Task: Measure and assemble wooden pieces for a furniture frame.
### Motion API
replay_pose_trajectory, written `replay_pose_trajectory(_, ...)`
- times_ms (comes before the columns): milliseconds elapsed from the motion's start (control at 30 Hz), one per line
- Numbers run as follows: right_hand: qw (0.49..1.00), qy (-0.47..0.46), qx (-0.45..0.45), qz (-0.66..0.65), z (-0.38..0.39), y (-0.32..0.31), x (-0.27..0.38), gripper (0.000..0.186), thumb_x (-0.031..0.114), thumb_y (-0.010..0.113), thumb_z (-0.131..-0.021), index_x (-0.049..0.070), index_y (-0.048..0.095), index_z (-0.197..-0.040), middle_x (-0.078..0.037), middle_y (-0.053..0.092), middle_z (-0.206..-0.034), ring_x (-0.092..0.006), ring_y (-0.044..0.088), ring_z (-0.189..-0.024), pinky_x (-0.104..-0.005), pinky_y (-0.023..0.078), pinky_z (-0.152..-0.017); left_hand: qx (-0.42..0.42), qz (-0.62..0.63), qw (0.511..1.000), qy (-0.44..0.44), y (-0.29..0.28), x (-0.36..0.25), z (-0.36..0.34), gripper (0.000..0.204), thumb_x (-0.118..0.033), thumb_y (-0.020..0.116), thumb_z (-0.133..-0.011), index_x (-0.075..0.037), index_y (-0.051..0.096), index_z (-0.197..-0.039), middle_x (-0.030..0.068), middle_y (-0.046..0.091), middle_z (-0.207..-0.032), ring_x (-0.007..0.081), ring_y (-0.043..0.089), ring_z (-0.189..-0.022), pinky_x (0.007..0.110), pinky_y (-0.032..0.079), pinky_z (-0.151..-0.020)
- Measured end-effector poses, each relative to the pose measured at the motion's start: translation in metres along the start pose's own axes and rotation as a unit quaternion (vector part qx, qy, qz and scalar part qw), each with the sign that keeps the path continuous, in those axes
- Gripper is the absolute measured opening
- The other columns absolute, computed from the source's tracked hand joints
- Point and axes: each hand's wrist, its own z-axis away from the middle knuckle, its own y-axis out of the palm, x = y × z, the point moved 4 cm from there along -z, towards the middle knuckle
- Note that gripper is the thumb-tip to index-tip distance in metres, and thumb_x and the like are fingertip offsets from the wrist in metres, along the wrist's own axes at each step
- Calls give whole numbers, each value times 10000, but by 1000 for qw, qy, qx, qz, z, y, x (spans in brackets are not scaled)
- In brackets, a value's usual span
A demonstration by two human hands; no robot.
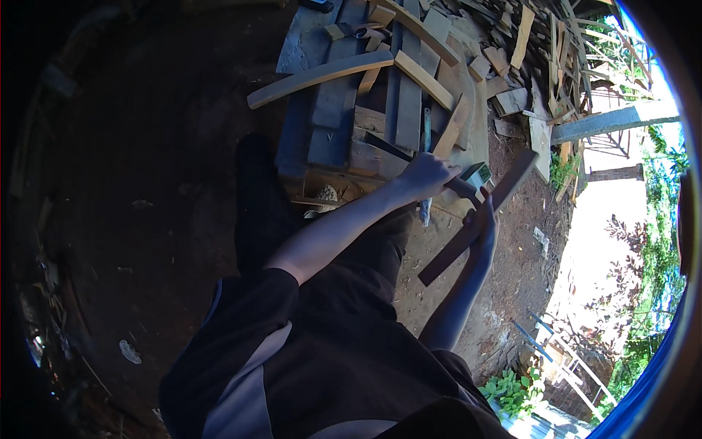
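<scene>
My left hand (426,175) is closed around the dark handle of a small tool with a pale greenish head (477,175); it looks like a hammer or hatchet. My right hand (483,224) grips a long dark wooden slat (512,179) near its middle. The slat runs diagonally from low left to upper right, and the tool head sits just left of its upper end. Both hands are in front of a low bench of stacked grey planks (333,110).
Curved pale slats (322,73) (425,80) lie across the bench top. A thin bluish metal bar (425,143) stands against its near edge. A heap of scrap wood (526,51) lies behind to the right, on bare dirt (146,205). Green plants (512,391) grow low right.
</scene>
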Motion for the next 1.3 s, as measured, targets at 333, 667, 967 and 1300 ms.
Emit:
replay_pose_trajectory(333,997,4,-21,74,-12,27,7,319,168,717,-865,-23,580,-1080,-37,599,-754,-108,559,-558,-234,436,-485,-245,-85,959,-114,-143,72,23,433,-363,628,-919,-120,564,-1272,124,512,-1295,311,470,-1255,481,340,-1034)
replay_pose_trajectory(667,991,-57,-5,121,-2,36,18,413,152,731,-853,-38,539,-1166,-54,597,-720,-129,565,-558,-244,448,-500,-98,-173,961,-193,-162,212,65,401,-116,620,-901,-209,626,-1291,112,588,-1251,304,525,-1181,443,405,-1008)
replay_pose_trajectory(967,990,-61,15,126,5,43,18,451,163,742,-844,-38,536,-1191,-57,617,-809,-128,572,-598,-246,449,-530,-98,-214,968,-90,-161,241,-13,349,-114,624,-890,-163,661,-1234,140,581,-1248,315,525,-1184,413,437,-988)
replay_pose_trajectory(1300,989,-52,4,138,-1,32,12,400,132,715,-857,-36,555,-1184,-60,638,-843,-111,570,-619,-248,454,-550,33,28,999,0,-107,69,-21,620,-533,603,-898,-128,524,-1360,147,577,-1273,321,536,-1204,471,377,-1049)
